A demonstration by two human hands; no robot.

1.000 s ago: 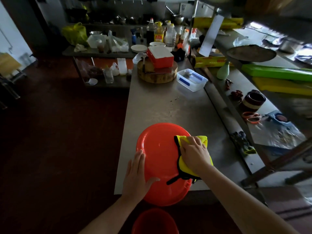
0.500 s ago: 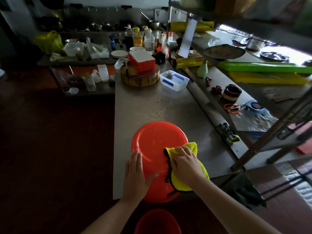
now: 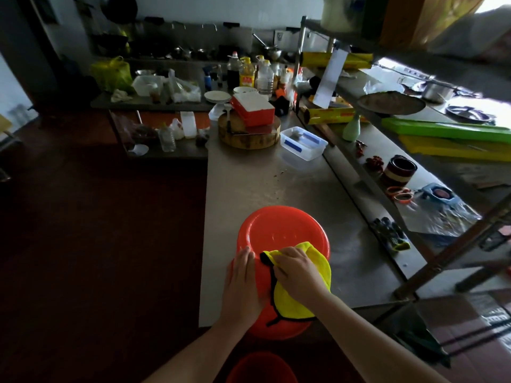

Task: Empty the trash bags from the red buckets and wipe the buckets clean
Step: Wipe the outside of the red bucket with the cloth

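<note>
A red bucket (image 3: 279,233) stands upside down at the near edge of the steel counter (image 3: 249,183), its round bottom facing up. My left hand (image 3: 242,286) lies flat on the bucket's left side, fingers straight. My right hand (image 3: 297,273) presses a yellow cloth with black trim (image 3: 293,305) onto the bucket's near right part. A second red bucket (image 3: 260,367) shows partly on the floor below, between my forearms.
Farther along the counter stand a clear plastic box (image 3: 302,146), a round wooden chopping block (image 3: 249,134) with a red container (image 3: 253,110) on it, and several bottles (image 3: 249,74). A cluttered shelf rack (image 3: 401,172) runs along the right. Dark red floor lies to the left.
My right hand has slid the cloth leftward and nearer across the bucket, close to my left hand. The left hand has stayed on the bucket's left side.
</note>
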